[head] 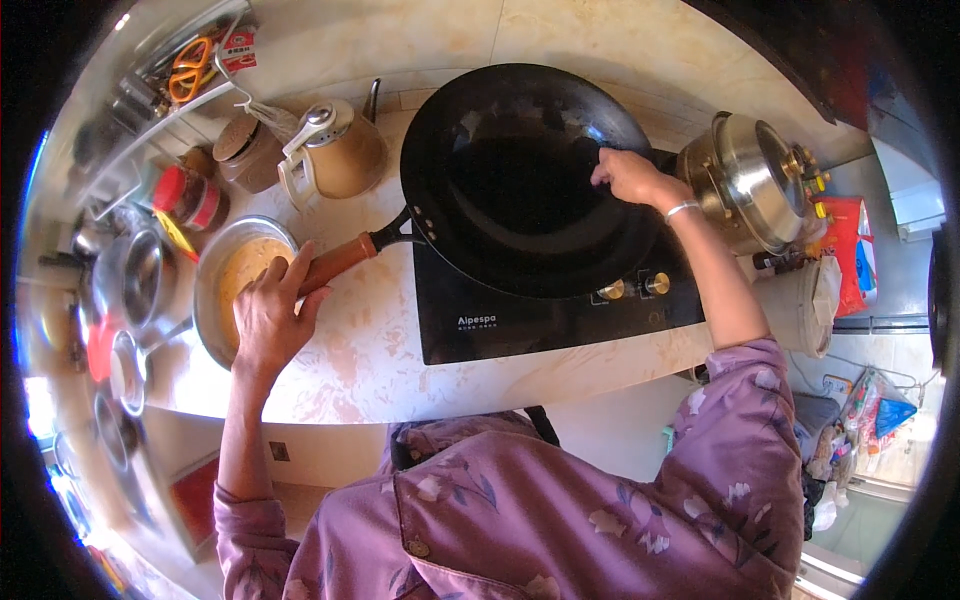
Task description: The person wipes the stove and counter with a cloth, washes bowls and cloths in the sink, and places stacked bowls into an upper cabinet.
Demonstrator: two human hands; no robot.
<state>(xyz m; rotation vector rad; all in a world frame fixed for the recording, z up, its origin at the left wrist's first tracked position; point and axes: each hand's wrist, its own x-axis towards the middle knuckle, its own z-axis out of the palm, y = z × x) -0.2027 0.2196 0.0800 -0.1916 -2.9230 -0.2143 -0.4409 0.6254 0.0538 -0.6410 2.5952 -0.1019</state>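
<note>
A black wok (517,180) with a wooden handle (341,262) sits over the black Alpespa cooktop (480,330), tilted or level I cannot tell. My left hand (274,307) has the end of that handle between thumb and fingers, just above a metal bowl (206,330) of orange-yellow batter-like mixture (244,262). Over the right inner side of the wok is my right hand (634,178), its fingers curled; whether they pinch anything is hidden. A bracelet circles the right wrist.
Behind the bowl stand a kettle (349,154), a brown lidded jar (251,154) and a red-lidded jar (199,202). A lidded metal pot (750,180) is right of the wok, near bottles. More metal bowls (142,277) lie left. The counter's front edge (330,421) runs before me.
</note>
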